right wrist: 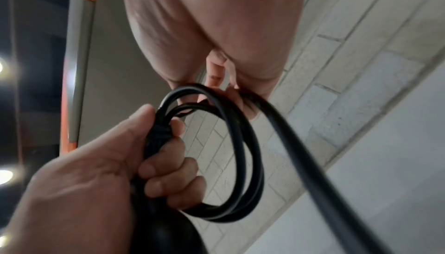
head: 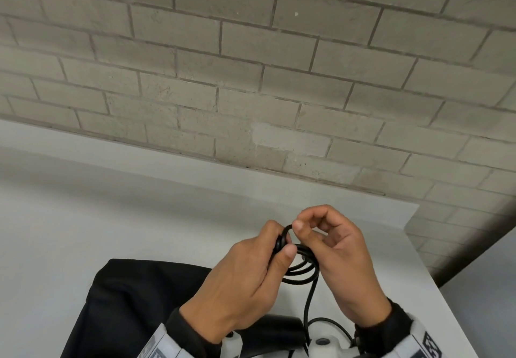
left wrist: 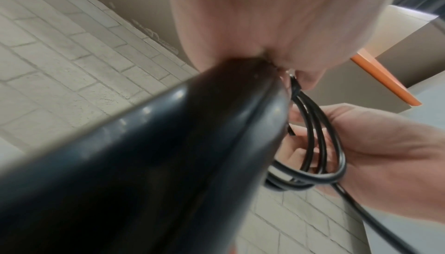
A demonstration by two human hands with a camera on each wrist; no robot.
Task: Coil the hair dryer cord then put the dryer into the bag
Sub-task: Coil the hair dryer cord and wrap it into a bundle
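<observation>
Hair dryer (head: 282,329) — black body low at the near edge, its handle apparently in the left palm, over the black bag (head: 134,302).

Cord (head: 300,269) — several loops gathered above the table (head: 111,204); a free length hangs down.

Left hand (head: 245,279) — fingers curled tight round the loops' gathered side.

Right hand (head: 343,260) — thumb and fingers loosely curled, guiding the next turn.

Advice — match each new loop's size, lay it flat against the others, keep the left clamp firm.
</observation>
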